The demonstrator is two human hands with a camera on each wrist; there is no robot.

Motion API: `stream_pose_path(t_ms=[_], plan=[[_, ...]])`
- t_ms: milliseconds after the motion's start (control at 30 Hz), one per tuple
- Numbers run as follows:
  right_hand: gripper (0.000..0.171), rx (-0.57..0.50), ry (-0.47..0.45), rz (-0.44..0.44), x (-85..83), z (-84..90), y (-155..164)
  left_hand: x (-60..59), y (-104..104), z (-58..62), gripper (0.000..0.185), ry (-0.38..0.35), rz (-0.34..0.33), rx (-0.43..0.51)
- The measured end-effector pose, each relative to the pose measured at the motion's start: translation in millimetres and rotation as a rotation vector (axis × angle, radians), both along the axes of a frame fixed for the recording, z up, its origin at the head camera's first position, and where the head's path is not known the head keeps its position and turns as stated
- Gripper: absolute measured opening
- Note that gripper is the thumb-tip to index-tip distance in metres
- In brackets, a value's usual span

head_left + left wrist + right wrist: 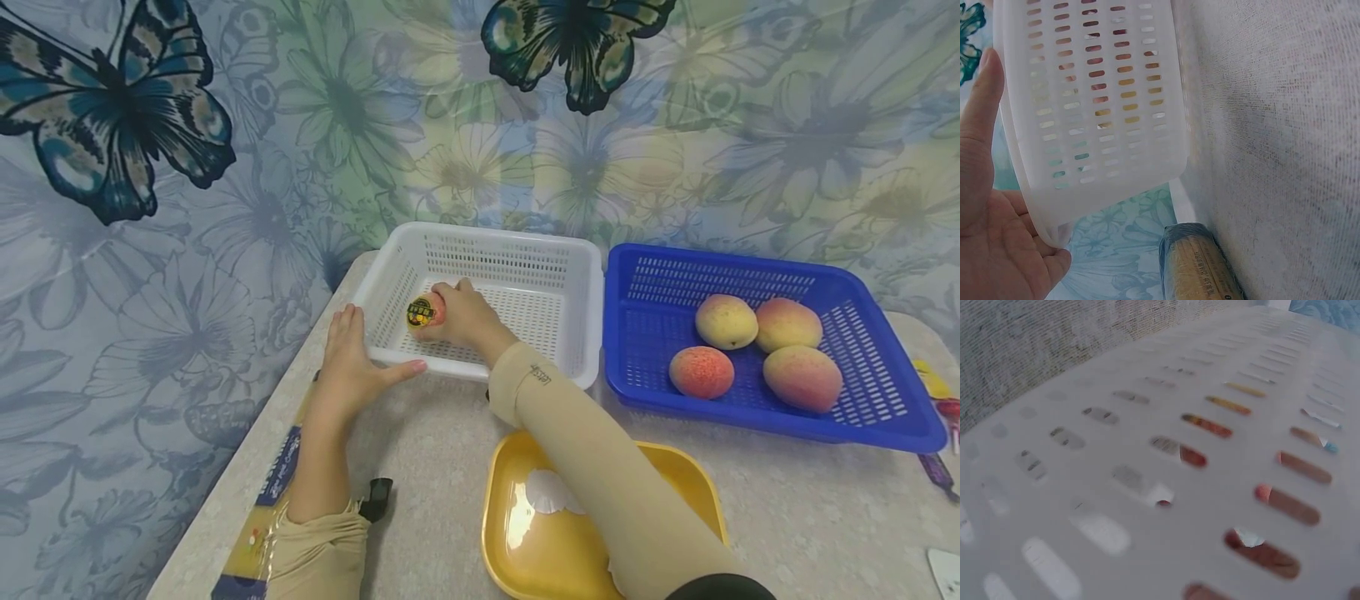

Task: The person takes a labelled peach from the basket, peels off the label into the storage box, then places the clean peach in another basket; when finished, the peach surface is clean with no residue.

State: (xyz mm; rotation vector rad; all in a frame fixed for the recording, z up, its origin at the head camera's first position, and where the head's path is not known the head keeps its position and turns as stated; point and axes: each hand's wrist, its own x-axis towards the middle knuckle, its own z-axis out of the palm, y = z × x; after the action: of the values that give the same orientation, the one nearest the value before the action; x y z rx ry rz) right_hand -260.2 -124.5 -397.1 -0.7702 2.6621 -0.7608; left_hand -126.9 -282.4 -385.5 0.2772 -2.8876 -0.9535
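A white slotted basket (525, 250) stands on the table. My right hand (450, 312) reaches into its left end, fingers curled round a peach-coloured fruit (422, 312) with a dark round sticker, low near the basket floor. My left hand (358, 354) lies flat against the basket's front left corner, fingers straight, thumb along the front rim. The left wrist view shows that palm (985, 219) touching the basket's wall (1085, 94). In the right wrist view only the blurred slotted wall (1147, 456) shows, with red and orange colour behind the slots.
A blue basket (885, 417) at the right holds several mangoes (726, 321). A yellow plate (517, 533) lies at the front under my right forearm. A blue and yellow packet (273, 479) and a small black object (377, 496) lie by my left forearm. The flowered wall stands close behind.
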Motion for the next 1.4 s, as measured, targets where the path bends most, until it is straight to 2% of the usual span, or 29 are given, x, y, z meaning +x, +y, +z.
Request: stream_pose_path(t_ms=[200, 467, 667, 933, 1067, 1267, 1400], plan=[[0.085, -0.036, -0.039, 0.056, 2.0, -0.5, 0.4, 1.6, -0.8, 1.1, 0.133, -0.003, 0.003, -0.004], [0.079, -0.039, -0.011, 0.075, 2.1, 6.6, 2.5, -0.1, 1.0, 0.7, 0.131, 0.001, -0.003, 0.012], [0.081, -0.064, -0.009, 0.107, 1.7, 20.0, 14.5, 0.3, 3.2, 1.2, 0.132, 0.0, -0.007, 0.01], [0.086, -0.094, -0.01, 0.122, 5.6, 50.0, 50.9, 1.1, 2.9, 3.0, 0.133, 0.006, 0.009, 0.018], [0.086, -0.142, -0.002, 0.124, 13.3, 64.8, 76.8, -0.2, 3.4, 2.9, 0.132, 0.019, 0.012, 0.019], [0.086, -0.261, -0.007, 0.128, 34.3, 83.7, 115.4, 1.0, 5.3, 5.0, 0.134, 0.004, 0.014, 0.041], [0.077, -0.357, -0.021, 0.136, 50.3, 90.5, 139.6, 3.5, 16.3, 13.0, 0.124, 0.057, -0.012, 0.044]])
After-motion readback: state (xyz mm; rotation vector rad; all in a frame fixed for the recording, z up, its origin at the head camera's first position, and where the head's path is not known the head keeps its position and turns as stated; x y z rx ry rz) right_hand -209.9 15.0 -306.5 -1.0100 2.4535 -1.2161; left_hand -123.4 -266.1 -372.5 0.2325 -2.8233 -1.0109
